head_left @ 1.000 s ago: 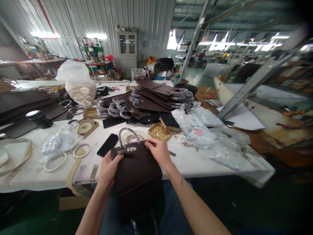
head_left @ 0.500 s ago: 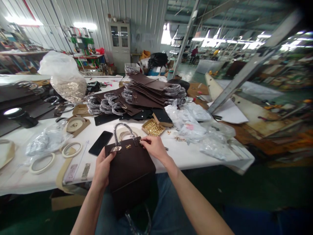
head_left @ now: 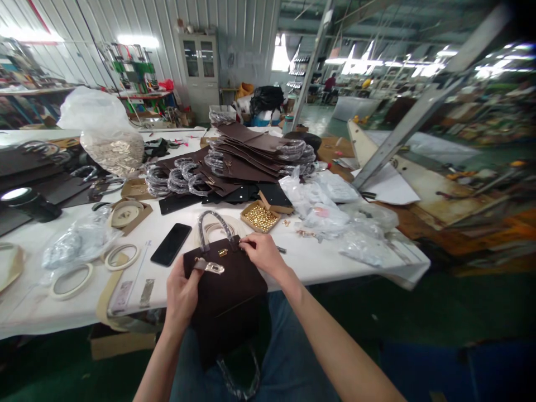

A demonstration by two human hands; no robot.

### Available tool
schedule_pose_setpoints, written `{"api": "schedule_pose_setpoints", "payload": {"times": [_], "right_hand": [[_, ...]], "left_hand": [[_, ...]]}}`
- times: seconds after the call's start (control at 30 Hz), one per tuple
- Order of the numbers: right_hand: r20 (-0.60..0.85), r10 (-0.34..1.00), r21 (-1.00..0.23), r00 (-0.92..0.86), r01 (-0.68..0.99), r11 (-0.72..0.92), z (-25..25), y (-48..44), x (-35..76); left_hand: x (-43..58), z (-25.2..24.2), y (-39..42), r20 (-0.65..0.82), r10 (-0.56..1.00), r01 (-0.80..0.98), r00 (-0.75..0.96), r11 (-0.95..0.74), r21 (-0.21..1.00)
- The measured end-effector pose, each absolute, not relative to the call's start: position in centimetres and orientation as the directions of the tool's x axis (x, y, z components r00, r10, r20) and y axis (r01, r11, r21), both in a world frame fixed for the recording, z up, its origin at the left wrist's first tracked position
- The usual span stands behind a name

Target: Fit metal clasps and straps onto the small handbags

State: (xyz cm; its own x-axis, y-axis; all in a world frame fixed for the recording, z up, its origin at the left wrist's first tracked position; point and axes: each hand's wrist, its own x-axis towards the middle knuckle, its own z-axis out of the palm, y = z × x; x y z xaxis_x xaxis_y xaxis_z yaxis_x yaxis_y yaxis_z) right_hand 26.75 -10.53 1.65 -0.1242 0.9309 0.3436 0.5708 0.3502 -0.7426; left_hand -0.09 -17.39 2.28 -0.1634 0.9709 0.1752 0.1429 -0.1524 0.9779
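Observation:
A dark brown handbag rests upright across my lap against the table edge, its wrapped handle standing up. My left hand grips the bag's left side, thumb in front. From under that thumb a short strap end with a shiny metal plate sticks out across the bag's front. A small gold clasp sits near the top edge. My right hand is closed in a pinch at the bag's top right corner; what lies between the fingertips is too small to make out. Another wrapped handle hangs below.
Behind the bag stands a box of gold studs. A phone and tape rolls lie to the left. Stacked brown bag pieces fill the table's middle, with clear plastic bags at right. A slanted metal post rises beyond.
The strap end with the metal plate has swung out to the right over the bag's front. My left hand has shifted slightly down and right. My right hand stays at the corner.

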Motion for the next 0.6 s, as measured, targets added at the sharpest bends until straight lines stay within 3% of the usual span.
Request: {"api": "schedule_pose_setpoints", "payload": {"times": [0.2,0.33,0.47,0.53,0.6], "right_hand": [[0.266,0.934,-0.712,-0.238,0.604,0.357,2.3,-10.0,26.3],[0.211,0.96,-0.706,-0.186,0.65,0.281,2.0,-9.8,25.6],[0.283,0.948,-0.731,-0.147,0.607,0.312,1.3,-11.1,25.7],[0.332,0.943,-0.796,0.011,0.54,0.274,0.7,-12.5,26.3],[0.316,0.899,-0.874,0.302,0.462,0.152,0.1,-14.0,27.1]], "left_hand": [[0.0,2.5,-17.8,0.19,0.971,0.196,-0.148,-0.159,0.968],[0.1,2.8,-17.8,0.2,0.971,0.222,-0.132,-0.167,0.961],[0.2,3.6,-18.1,0.176,0.969,0.198,-0.174,-0.141,0.97],[0.2,4.0,-18.5,0.131,0.975,0.122,-0.18,-0.11,0.986],[0.0,4.2,-18.9,0.062,0.986,-0.006,-0.156,-0.063,0.998]]}}
